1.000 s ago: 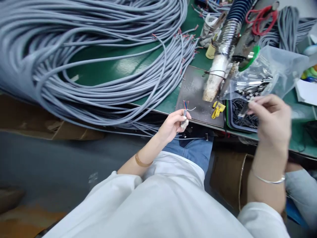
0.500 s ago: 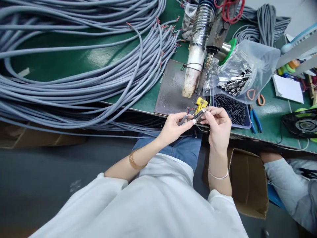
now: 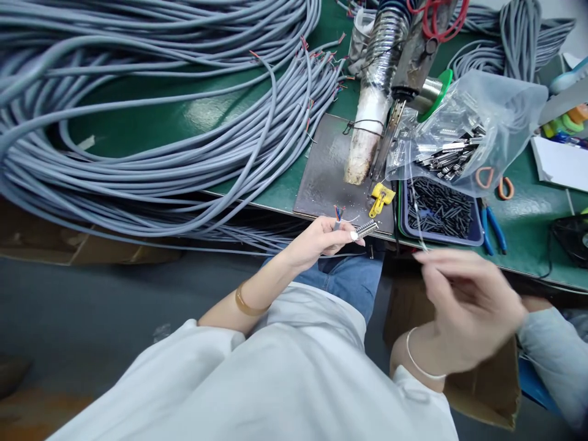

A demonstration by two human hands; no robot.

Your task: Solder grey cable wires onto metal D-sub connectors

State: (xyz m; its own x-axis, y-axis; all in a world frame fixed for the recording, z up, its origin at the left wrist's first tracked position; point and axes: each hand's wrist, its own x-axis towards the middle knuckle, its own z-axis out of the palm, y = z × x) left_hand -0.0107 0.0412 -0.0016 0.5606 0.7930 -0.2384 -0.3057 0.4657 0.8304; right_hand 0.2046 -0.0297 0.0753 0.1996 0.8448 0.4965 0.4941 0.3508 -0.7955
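A: What are the hands doing?

B: The left hand [image 3: 324,239] is closed in a pinch around a grey cable end [image 3: 337,225] and a slim connector [image 3: 367,229], by the near edge of the tabletop [image 3: 211,119]. The right hand [image 3: 473,300] is blurred, but its fingertips look pinched on a thin strand [image 3: 419,231] that rises toward the plastic bag [image 3: 509,110].

A: Why hold them like that?

B: My guess is that one pinch keeps both pieces steady, with the coloured wires pointing up, clear of the fingers, and the connector's long side showing. The right hand stands well apart from the left, perhaps to draw the strand out straight.

A: And the things around them?

B: A yellow clip [image 3: 382,197] lies on the dark board [image 3: 321,177] just beyond the connector. The blue tray [image 3: 441,240] sits to its right, probably for easy reach.

A: Give me counts.

B: One connector and one cable end in the left hand; I can't count its wires surely. One clip, one board, one tray, one bag, one green-rimmed spool [image 3: 432,92]. Two orange loops [image 3: 506,198] and two blue handles [image 3: 496,228] right of the tray. The black tubes [image 3: 441,211] inside it and the grey cables [image 3: 280,147] at left are too many to count.

A: Anyone else?

B: One other person's sleeve [image 3: 555,361], far right.
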